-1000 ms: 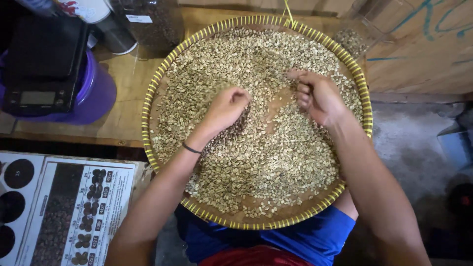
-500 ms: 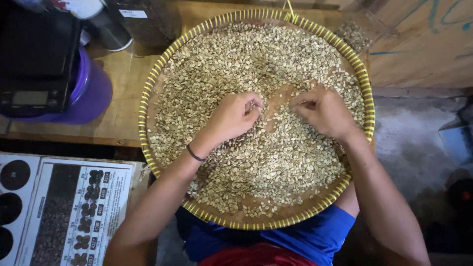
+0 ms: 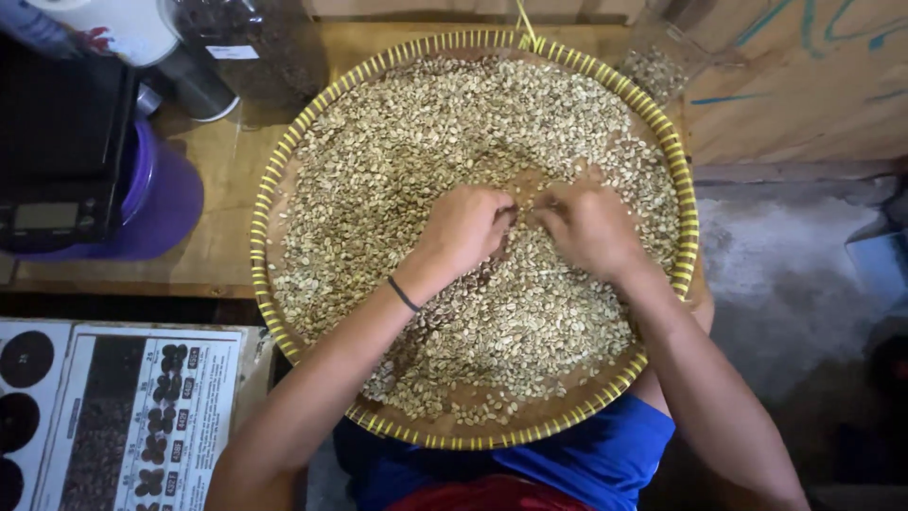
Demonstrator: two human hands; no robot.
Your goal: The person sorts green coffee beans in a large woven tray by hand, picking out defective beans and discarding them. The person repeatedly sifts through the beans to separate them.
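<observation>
Where pale beans [image 3: 397,142] fill woven tray [image 3: 268,189], left hand [image 3: 465,227], right hand [image 3: 588,227] curled on them; grip contents unclear.

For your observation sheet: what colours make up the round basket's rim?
The woven rim is striped yellow and dark green, clearest in the head view.

I'm in a small coffee-sorting workshop. A wide woven tray [image 3: 284,170] heaped with pale green beans [image 3: 454,123] rests on my rough wooden surface [image 3: 213,222]. A digital scale [image 3: 57,161] sits on a purple tub [image 3: 165,203], beside a bean-grading chart [image 3: 142,416], a jar of beans [image 3: 251,47] and bare concrete floor [image 3: 785,274].
</observation>
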